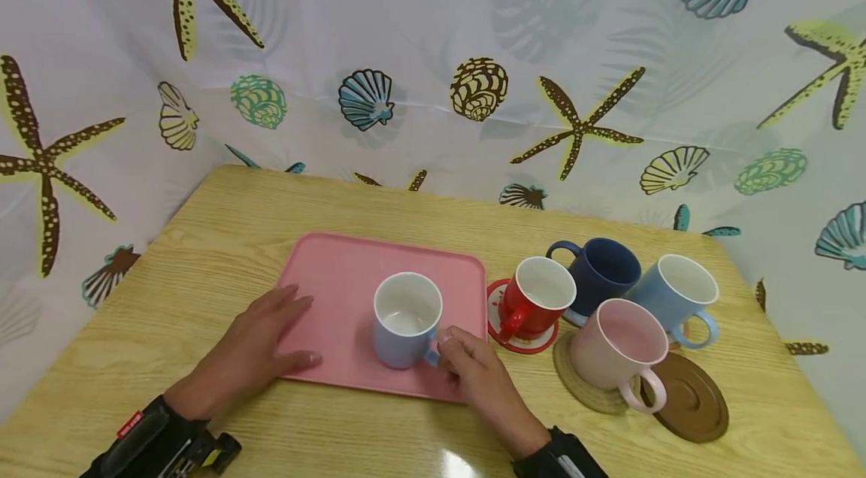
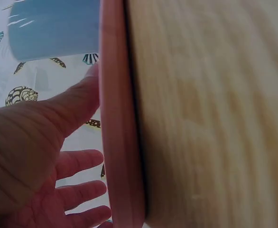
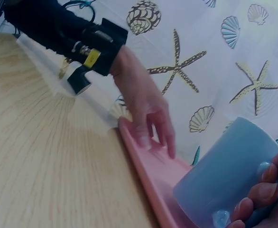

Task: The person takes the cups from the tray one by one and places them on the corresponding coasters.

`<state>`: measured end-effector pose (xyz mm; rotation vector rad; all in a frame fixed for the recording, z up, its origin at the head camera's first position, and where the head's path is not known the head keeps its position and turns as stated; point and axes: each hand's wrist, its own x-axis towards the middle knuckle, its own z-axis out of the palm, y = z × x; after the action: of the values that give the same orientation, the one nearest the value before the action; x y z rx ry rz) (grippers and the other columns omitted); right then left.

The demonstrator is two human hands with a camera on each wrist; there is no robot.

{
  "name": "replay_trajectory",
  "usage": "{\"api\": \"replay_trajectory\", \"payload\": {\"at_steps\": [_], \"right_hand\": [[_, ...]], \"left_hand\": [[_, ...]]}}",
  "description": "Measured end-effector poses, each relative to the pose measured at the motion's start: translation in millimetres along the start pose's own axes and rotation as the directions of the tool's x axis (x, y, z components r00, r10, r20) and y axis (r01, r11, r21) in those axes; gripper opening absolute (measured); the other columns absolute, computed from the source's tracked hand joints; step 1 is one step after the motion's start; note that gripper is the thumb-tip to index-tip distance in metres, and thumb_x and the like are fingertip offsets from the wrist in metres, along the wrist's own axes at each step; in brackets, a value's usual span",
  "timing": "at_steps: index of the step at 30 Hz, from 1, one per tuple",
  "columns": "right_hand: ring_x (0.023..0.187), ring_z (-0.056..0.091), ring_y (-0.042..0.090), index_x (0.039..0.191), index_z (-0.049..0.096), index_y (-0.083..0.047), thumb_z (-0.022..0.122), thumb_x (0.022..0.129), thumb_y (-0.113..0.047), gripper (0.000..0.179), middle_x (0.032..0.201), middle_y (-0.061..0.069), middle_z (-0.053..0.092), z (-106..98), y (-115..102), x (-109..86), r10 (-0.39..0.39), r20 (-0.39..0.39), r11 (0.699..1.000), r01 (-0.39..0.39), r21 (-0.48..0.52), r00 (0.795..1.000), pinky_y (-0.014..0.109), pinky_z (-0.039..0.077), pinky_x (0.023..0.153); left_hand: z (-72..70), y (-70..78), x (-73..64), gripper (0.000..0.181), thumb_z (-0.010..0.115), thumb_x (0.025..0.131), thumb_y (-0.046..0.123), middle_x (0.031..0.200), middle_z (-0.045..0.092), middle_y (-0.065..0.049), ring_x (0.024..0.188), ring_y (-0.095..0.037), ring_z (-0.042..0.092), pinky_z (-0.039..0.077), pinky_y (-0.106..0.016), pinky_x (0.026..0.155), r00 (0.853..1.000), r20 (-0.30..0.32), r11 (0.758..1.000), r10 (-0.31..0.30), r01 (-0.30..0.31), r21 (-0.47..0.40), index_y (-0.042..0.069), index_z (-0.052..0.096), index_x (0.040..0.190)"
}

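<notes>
A light blue mug (image 1: 398, 349) with a white inside stands on the pink tray (image 1: 338, 260), right of its middle. My right hand (image 1: 476, 369) pinches the mug's handle, thumb on top; in the right wrist view the fingers (image 3: 262, 192) curl round that handle. Over the tray's left front part lies my left hand (image 1: 260, 335), fingers spread and the thumb pointing at the mug. The left wrist view has the tray's rim (image 2: 117, 114) beside the spread left fingers, which hold nothing.
Right of the tray, a red mug (image 1: 524, 305) sits on a red-and-white coaster (image 1: 496, 305). Behind are a dark blue mug (image 1: 598, 275) and another light blue mug (image 1: 683, 290). A pink mug (image 1: 616, 343) stands on a woven coaster (image 1: 575, 380), beside a brown round coaster (image 1: 697, 403).
</notes>
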<state>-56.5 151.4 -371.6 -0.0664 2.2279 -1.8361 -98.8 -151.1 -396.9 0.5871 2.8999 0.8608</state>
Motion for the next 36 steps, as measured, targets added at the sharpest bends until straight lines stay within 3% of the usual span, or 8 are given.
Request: {"api": "replay_trajectory", "payload": {"at_steps": [4,8,12,17,25,31,33,36], "right_hand": [[0.070,0.040,0.019,0.077,0.037,0.005,0.040,0.099,-0.034,0.045,0.068,0.008,0.033,-15,-12,-12.1,-0.022,0.008,0.998,0.021,0.062,1.000,0.029,0.036,0.065],[0.070,0.040,0.017,0.080,0.038,0.006,0.038,0.100,-0.030,0.042,0.070,0.008,0.034,-36,-26,-27.2,-0.086,-0.009,0.992,0.086,0.087,0.996,0.028,0.035,0.062],[0.065,0.037,0.018,0.076,0.035,0.003,0.034,0.101,-0.023,0.037,0.068,0.005,0.030,-61,-38,-42.3,-0.191,-0.053,0.977,0.195,0.084,0.980,0.034,0.028,0.055],[0.064,0.033,0.021,0.073,0.030,-0.002,0.029,0.102,-0.017,0.033,0.070,0.005,0.031,-102,-46,-65.0,-0.268,-0.089,0.959,0.274,0.067,0.959,0.042,0.021,0.057],[0.070,0.027,0.022,0.081,0.037,-0.008,0.023,0.103,-0.013,0.026,0.075,0.004,0.024,-173,-36,-98.7,-0.292,-0.196,0.936,0.322,0.145,0.936,0.036,0.019,0.059],[0.069,0.025,0.021,0.084,0.042,-0.009,0.027,0.102,-0.013,0.023,0.078,0.004,0.024,-218,-22,-115.3,-0.290,-0.326,0.928,0.348,0.133,0.900,0.035,0.019,0.062],[0.070,0.024,0.021,0.084,0.041,-0.009,0.027,0.102,-0.013,0.023,0.078,0.004,0.024,-230,-16,-120.5,-0.283,-0.355,0.921,0.356,0.158,0.891,0.034,0.019,0.062],[0.070,0.022,0.023,0.082,0.039,-0.010,0.024,0.102,-0.012,0.024,0.076,0.005,0.022,-247,-5,-128.5,-0.270,-0.369,0.887,0.379,0.263,0.889,0.034,0.017,0.063]], "left_hand": [[6.2,0.9,-0.6,0.075,0.071,0.076,0.042,0.144,0.036,-0.026,0.132,-0.043,0.029,0.028,-0.063,0.102,1.000,-0.013,1.000,0.011,-0.010,0.028,0.001,0.046,0.134],[7.2,1.1,-3.4,0.078,0.067,0.079,0.048,0.146,0.033,-0.026,0.133,-0.043,0.026,0.027,-0.063,0.103,1.000,0.005,0.999,-0.014,0.014,-0.029,0.002,0.043,0.136],[1.4,3.3,-5.1,0.080,0.059,0.082,0.056,0.150,0.028,-0.023,0.134,-0.043,0.023,0.026,-0.065,0.102,0.998,0.026,0.992,-0.049,0.052,-0.114,0.007,0.037,0.141],[-8.7,8.1,-2.8,0.083,0.057,0.081,0.061,0.152,0.026,-0.021,0.135,-0.043,0.022,0.027,-0.067,0.099,0.999,-0.015,0.993,-0.045,0.044,-0.112,0.016,0.031,0.145],[-13.3,18.1,-1.4,0.088,0.062,0.079,0.058,0.152,0.022,-0.022,0.135,-0.045,0.022,0.028,-0.071,0.096,0.999,-0.038,0.991,-0.022,0.017,-0.136,0.022,0.021,0.149],[-12.1,23.4,1.0,0.093,0.061,0.079,0.060,0.153,0.021,-0.023,0.135,-0.045,0.022,0.026,-0.071,0.097,0.998,-0.047,0.992,-0.030,0.024,-0.123,0.024,0.014,0.150],[-11.8,24.9,1.7,0.093,0.061,0.078,0.060,0.153,0.020,-0.023,0.135,-0.045,0.022,0.025,-0.071,0.097,0.999,-0.044,0.992,-0.032,0.026,-0.124,0.025,0.012,0.150],[-11.2,27.2,2.8,0.093,0.061,0.079,0.060,0.153,0.020,-0.022,0.135,-0.045,0.022,0.025,-0.071,0.097,0.999,-0.041,0.991,-0.027,0.022,-0.129,0.025,0.013,0.150]]}}
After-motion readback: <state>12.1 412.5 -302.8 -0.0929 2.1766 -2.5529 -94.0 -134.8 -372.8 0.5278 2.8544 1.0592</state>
